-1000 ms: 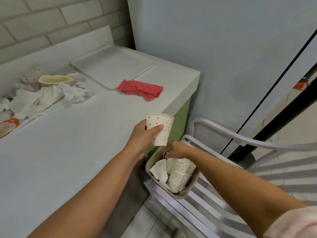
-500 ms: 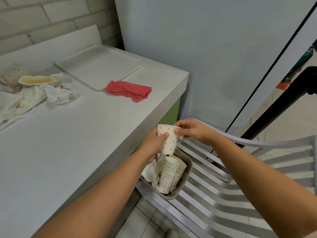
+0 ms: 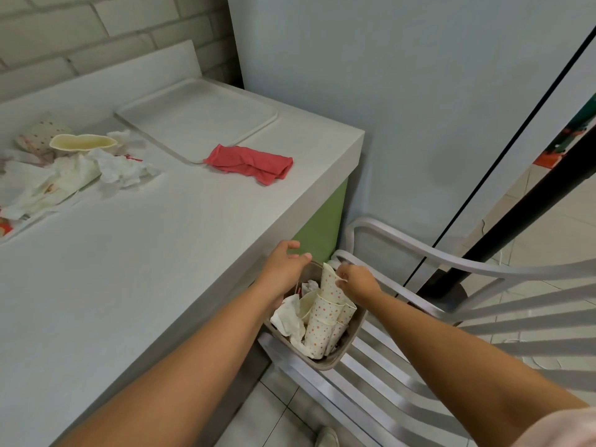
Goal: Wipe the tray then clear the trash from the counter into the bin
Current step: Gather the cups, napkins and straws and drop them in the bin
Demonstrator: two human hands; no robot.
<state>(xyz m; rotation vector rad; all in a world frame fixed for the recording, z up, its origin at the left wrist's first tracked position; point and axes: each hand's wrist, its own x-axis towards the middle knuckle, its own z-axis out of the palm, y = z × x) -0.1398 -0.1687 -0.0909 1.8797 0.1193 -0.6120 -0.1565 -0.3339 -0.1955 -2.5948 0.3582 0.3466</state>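
Dotted cup [image 3: 331, 284] atop the bin [image 3: 326, 365] is pinched by right grip [image 3: 358, 281]; left grip [image 3: 285, 265] hovers released.

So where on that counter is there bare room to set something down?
The counter is bare from its front edge up to the red cloth and the trash pile. The tray is bare. Crowded: the far-left trash pile, and the bin, packed with cups, where the right hand pinches a dotted cup beside the left hand.
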